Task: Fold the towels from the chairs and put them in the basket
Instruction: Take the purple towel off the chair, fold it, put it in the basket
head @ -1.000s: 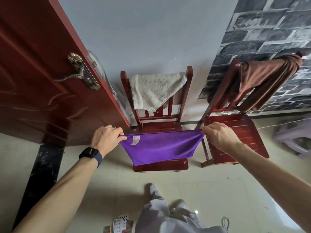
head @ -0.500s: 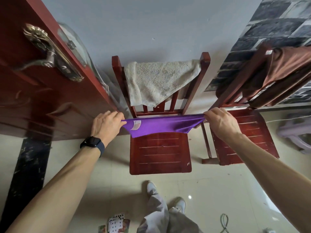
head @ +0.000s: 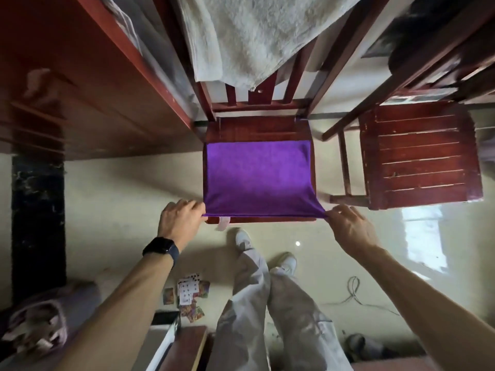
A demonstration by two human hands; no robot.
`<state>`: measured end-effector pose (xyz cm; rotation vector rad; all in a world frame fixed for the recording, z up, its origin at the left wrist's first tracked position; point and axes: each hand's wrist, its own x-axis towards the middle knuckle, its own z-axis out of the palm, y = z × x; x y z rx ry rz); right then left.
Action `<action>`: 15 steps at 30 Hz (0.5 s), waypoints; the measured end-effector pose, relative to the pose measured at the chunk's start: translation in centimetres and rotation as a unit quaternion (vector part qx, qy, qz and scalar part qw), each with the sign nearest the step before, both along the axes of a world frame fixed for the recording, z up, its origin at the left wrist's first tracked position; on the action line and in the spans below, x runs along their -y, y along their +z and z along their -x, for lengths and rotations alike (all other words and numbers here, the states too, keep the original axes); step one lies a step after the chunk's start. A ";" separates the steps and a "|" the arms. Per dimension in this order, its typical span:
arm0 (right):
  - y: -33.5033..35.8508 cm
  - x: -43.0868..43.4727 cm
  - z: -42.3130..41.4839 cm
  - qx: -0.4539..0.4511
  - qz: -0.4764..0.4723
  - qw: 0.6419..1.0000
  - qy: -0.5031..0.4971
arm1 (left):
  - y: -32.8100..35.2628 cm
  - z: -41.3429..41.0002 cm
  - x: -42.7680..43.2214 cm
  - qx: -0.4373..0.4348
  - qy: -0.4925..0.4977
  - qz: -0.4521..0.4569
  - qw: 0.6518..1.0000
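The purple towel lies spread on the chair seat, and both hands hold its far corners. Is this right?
Not quite. In the head view the left hand and right hand pinch the near corners of the purple towel, at the seat's front edge, not the far ones. It does lie spread on the chair seat.

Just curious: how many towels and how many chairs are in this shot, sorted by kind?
Towels: 2, a purple towel spread on a seat and a cream towel over that chair's back.
Wooden chairs: 2, the middle chair and the right chair.
Dark cloth on the right chair's back, too blurred to name: 1.
Total: 5.
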<state>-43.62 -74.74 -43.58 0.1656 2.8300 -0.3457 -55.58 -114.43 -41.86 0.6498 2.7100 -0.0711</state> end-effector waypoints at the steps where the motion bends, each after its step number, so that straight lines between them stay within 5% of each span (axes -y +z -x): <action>1: -1.1 0.4 -1.0 0.027 0.006 1.000 -0.010 | -1.1 -0.8 0.2 0.018 0.012 0.001 1.000; 8: -3.1 1.8 -0.9 0.097 0.108 0.981 -0.130 | -3.9 -1.8 1.3 0.179 0.207 -0.086 0.958; 15: -6.1 0.7 8.2 0.090 0.309 0.850 -0.418 | -7.1 6.1 0.4 0.350 0.482 -0.370 0.713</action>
